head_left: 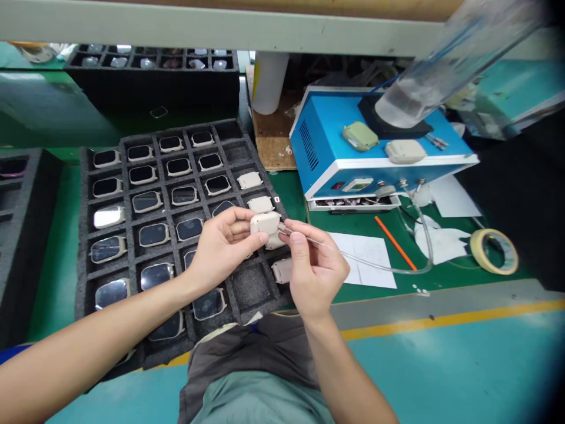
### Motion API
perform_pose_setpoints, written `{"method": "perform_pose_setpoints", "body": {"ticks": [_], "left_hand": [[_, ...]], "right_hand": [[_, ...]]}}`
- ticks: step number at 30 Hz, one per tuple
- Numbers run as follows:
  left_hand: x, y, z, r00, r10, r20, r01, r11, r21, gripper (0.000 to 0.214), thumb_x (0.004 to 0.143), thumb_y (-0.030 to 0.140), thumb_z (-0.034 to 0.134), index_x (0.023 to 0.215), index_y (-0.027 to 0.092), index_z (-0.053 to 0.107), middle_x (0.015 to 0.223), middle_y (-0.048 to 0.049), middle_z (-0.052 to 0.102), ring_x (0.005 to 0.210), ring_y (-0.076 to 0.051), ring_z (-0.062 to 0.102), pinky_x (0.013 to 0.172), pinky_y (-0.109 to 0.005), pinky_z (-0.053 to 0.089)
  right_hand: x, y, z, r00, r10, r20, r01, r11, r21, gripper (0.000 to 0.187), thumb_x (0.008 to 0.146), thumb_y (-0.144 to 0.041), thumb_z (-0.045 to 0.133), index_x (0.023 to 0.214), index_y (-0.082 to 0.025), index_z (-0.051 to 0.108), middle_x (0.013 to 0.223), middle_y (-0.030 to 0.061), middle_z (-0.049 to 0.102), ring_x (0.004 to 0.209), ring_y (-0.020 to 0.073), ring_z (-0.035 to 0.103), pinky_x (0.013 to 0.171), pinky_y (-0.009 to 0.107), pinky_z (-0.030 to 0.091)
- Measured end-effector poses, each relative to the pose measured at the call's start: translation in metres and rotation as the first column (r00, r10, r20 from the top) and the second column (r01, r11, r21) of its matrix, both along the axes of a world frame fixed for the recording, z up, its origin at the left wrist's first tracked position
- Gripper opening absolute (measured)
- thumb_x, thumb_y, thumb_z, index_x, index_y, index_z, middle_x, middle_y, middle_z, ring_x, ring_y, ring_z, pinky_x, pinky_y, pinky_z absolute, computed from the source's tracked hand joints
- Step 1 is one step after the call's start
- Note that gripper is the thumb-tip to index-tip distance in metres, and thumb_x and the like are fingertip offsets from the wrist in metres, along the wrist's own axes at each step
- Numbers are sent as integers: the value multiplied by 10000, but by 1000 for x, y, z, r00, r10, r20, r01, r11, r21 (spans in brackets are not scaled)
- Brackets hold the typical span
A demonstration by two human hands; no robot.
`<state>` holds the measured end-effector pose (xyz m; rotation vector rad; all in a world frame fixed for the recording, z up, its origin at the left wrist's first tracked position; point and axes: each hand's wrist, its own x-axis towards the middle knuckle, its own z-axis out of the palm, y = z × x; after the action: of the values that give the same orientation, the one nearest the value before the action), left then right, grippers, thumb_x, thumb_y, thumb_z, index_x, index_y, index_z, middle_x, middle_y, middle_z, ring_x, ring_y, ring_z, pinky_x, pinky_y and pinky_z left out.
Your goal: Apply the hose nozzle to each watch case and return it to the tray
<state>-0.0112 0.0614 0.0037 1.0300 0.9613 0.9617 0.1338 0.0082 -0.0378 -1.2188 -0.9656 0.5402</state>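
In my left hand (223, 240), held between thumb and fingers, is a beige smartwatch case (265, 223), its plain side toward me. My right hand (316, 266) pinches the thin tip of a clear tube (375, 266) and brings it to the case's right edge; whether the tip touches is too small to tell. From there the tube loops right to the front of a blue box-shaped machine (324, 135). Beneath both hands lies a dark foam tray (251, 287) with watch cases in its compartments, many with dark screens (154, 234) facing up.
Atop the machine sit a green watch case (360, 136), a beige one (405, 151) and a clear cylinder (410, 97). White paper (371, 253), an orange stick (395, 242) and a tape roll (493, 251) lie right. Another foam tray (33, 235) stands left; a shelf edge (247, 29) crosses above.
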Motion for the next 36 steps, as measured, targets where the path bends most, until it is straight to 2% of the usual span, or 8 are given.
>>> {"method": "perform_pose_setpoints", "body": {"ticks": [6,13,36], "left_hand": [[-1,2,1,1000,10,-19,-10,1000,1,453,675,342,988,978,169,698,948,-89,848,871,-239,821,841,-330,651],[-2,5,3,999,35,-1,-35,999,-18,494,557,257,1035,931,166,725,859,-62,839,827,-215,812,780,-269,639],[-1,2,5,999,36,-27,-36,999,-14,534,613,401,1021,961,146,706,890,-76,845,828,-187,807,790,-245,621]], "right_hand": [[0,3,-3,1000,24,10,-24,1000,10,148,1001,-320,681,1038,-238,798,1089,73,827,1003,234,809,887,407,706],[-1,7,0,999,37,0,-37,999,17,160,1001,-314,675,1039,-230,805,1071,74,829,962,216,812,876,375,707],[-2,8,0,998,58,-20,-58,998,5,176,1007,-322,670,1042,-225,812,1078,79,827,922,210,813,843,345,701]]}}
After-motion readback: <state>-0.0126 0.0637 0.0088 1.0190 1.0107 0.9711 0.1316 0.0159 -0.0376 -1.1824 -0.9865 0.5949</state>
